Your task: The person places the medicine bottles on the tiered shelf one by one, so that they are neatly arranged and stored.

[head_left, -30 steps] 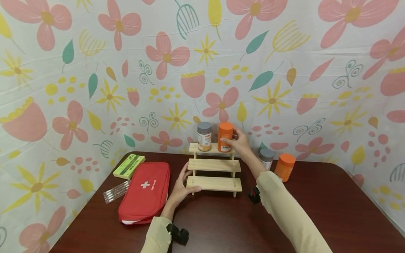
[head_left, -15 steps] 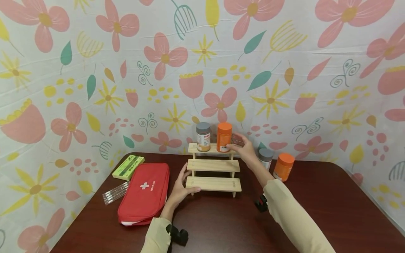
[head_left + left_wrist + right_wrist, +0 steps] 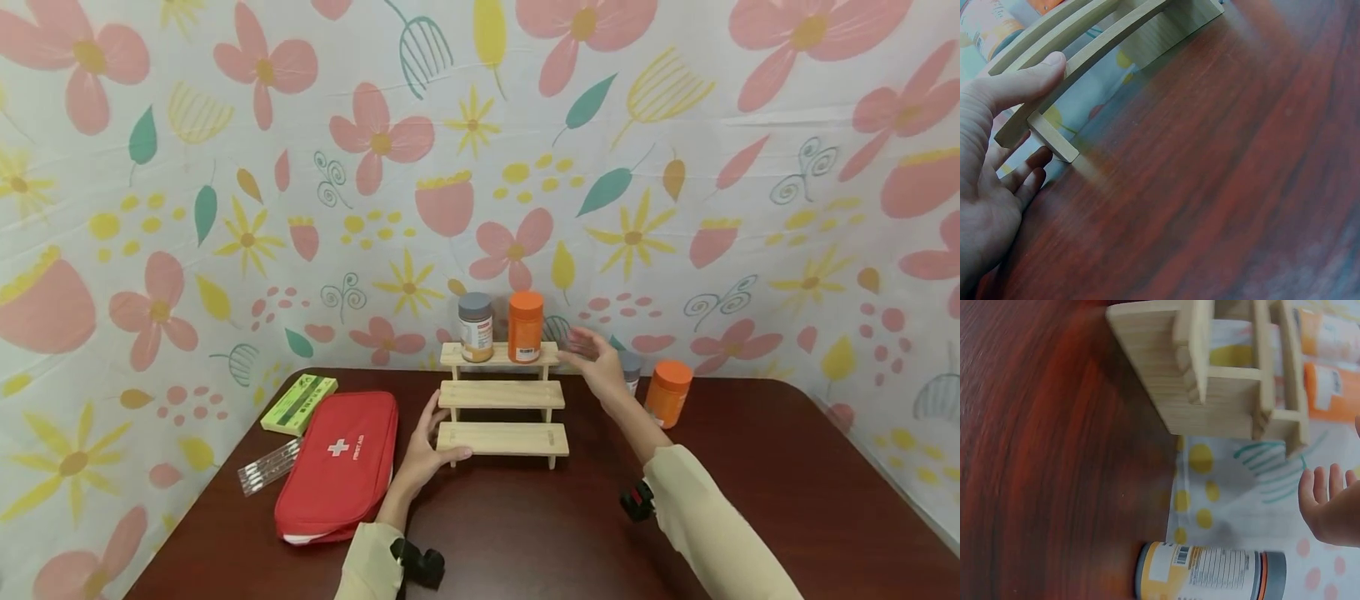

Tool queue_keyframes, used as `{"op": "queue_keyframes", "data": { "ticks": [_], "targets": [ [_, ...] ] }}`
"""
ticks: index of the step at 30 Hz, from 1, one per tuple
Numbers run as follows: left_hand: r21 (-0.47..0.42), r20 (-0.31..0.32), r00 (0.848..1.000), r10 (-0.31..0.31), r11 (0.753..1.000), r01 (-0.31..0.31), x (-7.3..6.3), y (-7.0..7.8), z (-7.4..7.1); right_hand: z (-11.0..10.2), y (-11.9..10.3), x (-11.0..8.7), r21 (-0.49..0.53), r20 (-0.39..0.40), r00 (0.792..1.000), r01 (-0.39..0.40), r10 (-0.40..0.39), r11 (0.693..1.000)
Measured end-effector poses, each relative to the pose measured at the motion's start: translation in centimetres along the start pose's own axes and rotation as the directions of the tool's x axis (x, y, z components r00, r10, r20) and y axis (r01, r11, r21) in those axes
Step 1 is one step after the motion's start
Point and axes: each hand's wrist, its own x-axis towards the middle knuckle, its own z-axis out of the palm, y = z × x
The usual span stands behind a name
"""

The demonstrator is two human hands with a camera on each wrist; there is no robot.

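A three-tier wooden step rack (image 3: 501, 395) stands on the table in the head view. On its top tier are a grey-capped bottle (image 3: 476, 333) and, to its right, an orange bottle (image 3: 525, 329), both upright. My left hand (image 3: 423, 458) holds the left end of the rack, its thumb (image 3: 1041, 75) on the lowest tier and its other fingers around the side. Just right of the top tier, my right hand (image 3: 600, 372) is held up with loose fingers and nothing in it, apart from the orange bottle.
Behind the right hand stand a second grey-capped bottle (image 3: 1216, 572), partly covered in the head view, and another orange bottle (image 3: 669, 393). At the left lie a red first-aid pouch (image 3: 337, 467), a green-yellow box (image 3: 298, 404) and a clear packet of swabs (image 3: 270, 467). A floral cloth (image 3: 390, 208) hangs behind.
My right hand has let go of the orange bottle on the top tier and drawn back to the right. The left hand keeps its hold on the rack; the head view has shifted slightly.
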Motion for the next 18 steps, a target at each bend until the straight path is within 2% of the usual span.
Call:
{"op": "queue_keyframes", "data": {
  "ticks": [4, 11, 18],
  "targets": [
    [-0.003, -0.005, 1.0, -0.009, 1.0, 0.009, -0.4, 0.1, 0.1, -1.4, 0.3, -0.6, 0.019, -0.017, 1.0, -0.008, 0.008, 1.0],
    [-0.019, -0.003, 1.0, -0.002, 1.0, 0.002, -0.3, 0.2, 0.1, -4.2, 0.7, -1.6, -0.063, -0.031, 0.999, 0.037, -0.039, 0.997],
    [-0.04, -0.008, 1.0, -0.008, 0.999, 0.008, -0.2, 0.2, 0.2, -5.9, 0.5, -2.9, -0.07, -0.046, 0.998, 0.039, -0.042, 0.997]
  ]
}}
